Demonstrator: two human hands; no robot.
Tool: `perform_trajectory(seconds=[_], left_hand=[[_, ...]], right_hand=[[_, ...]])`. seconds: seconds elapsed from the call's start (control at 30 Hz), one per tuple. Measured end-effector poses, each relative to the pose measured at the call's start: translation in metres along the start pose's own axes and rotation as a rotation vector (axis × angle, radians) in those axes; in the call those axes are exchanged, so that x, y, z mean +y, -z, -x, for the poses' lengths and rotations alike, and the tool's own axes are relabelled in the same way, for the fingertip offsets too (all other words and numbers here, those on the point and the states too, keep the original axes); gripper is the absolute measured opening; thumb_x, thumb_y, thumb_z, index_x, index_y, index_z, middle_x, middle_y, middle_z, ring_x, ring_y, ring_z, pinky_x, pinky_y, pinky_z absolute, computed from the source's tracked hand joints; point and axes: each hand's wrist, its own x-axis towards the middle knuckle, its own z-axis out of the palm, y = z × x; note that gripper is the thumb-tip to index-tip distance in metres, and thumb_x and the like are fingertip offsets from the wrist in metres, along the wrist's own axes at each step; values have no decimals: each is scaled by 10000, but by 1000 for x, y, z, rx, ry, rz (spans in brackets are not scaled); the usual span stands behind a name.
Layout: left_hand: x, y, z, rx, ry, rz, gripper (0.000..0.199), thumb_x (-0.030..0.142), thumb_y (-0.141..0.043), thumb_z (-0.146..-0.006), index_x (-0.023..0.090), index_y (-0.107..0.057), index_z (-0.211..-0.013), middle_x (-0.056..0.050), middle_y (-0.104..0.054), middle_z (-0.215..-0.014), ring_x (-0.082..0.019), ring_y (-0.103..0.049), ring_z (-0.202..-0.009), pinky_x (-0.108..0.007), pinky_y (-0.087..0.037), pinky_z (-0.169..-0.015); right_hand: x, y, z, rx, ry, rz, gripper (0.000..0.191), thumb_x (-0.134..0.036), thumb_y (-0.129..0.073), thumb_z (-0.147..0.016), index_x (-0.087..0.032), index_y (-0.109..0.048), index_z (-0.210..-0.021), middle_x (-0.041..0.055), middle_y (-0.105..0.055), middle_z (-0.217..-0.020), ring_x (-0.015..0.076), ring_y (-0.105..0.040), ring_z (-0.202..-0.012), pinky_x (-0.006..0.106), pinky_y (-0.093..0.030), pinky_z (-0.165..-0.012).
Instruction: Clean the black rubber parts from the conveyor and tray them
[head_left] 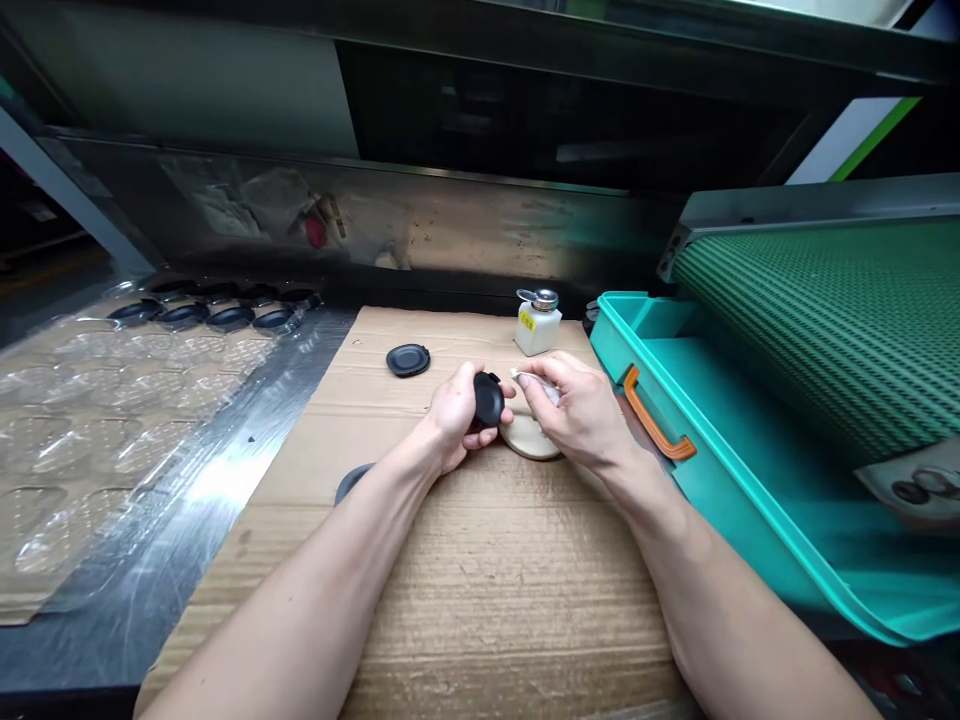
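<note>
In my left hand I grip a black plastic cap-like part, tilted up with its smooth face toward the right. Close beside it, my right hand pinches a small white cloth or wipe, its tip just short of the black part. Under the right hand lies a round, pale disc or pad, partly covered by the fingers. A similar black part rests on the cardboard to the left, and another dark part is half hidden by my left forearm.
A white pump bottle with a yellow label stands behind my hands. To the right, a teal bin with an orange handle sits below a green conveyor belt. At left, a clear blister tray holds several black parts along its far rows.
</note>
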Motion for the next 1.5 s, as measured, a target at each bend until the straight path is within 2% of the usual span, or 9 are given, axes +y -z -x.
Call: perform_trajectory(seconds=[0.13, 0.37, 0.6, 0.7, 0.97, 1.23, 1.37, 1.5], left_hand=[[-10, -2, -3, 56, -43, -151, 380, 455, -364, -892, 161, -567, -763, -62, -607, -523, -109, -413, -281, -197, -167, -275], [-26, 5, -13, 100, -136, -271, 498, 535, -360, -876, 162, -600, -649, -92, -614, -496, -126, -450, -284, -226, -212, -275], [-23, -1, -8, 118, -148, -344, 506, 510, -336, -881, 178, -573, -582, -64, -539, -400, -139, -410, -259, -239, -247, -266], [-21, -4, -6, 134, -169, -346, 468, 463, -339, -880, 180, -568, -587, -50, -512, -371, -146, -429, -267, -231, -264, -270], [-26, -2, -11, 141, -209, -336, 455, 478, -359, -886, 175, -576, -624, -68, -572, -417, -157, -497, -301, -219, -299, -284], [-27, -3, -11, 145, -224, -319, 431, 473, -392, -886, 180, -574, -628, -48, -550, -395, -150, -484, -295, -216, -289, -291], [-28, -2, -11, 113, -286, -346, 410, 439, -370, -894, 180, -601, -675, -33, -545, -391, -166, -510, -317, -220, -305, -298], [-28, -4, -9, 138, -282, -348, 430, 438, -358, -890, 172, -603, -657, -45, -553, -398, -163, -492, -294, -230, -300, -286]], right_hand=[[0, -12, 3, -75, 33, 33, 156, -213, -507, -938, -184, -660, -951, 56, -652, -900, 190, -587, -864, 303, -450, -800], [4, -23, 6, -91, -12, 171, 156, -237, -488, -930, -180, -624, -879, 73, -651, -871, 204, -574, -822, 313, -429, -760], [2, -23, 6, -103, 40, 251, 187, -222, -460, -931, -166, -615, -843, 82, -636, -849, 207, -564, -801, 318, -426, -755], [2, -26, 7, -69, 70, 237, 216, -225, -429, -950, -154, -624, -889, 92, -636, -887, 211, -566, -844, 318, -433, -790], [0, -31, 6, -58, 36, 256, 213, -213, -427, -949, -160, -629, -903, 96, -640, -888, 222, -566, -853, 329, -439, -800], [-2, -30, 6, -74, 19, 268, 208, -198, -424, -945, -164, -621, -889, 99, -635, -866, 228, -558, -839, 335, -439, -792], [-5, -31, 5, -41, 39, 243, 219, -203, -413, -957, -165, -625, -911, 97, -631, -890, 221, -553, -860, 323, -437, -803], [-4, -31, 7, -51, 21, 241, 207, -199, -421, -950, -162, -623, -924, 98, -632, -887, 224, -559, -860, 326, -439, -810]])
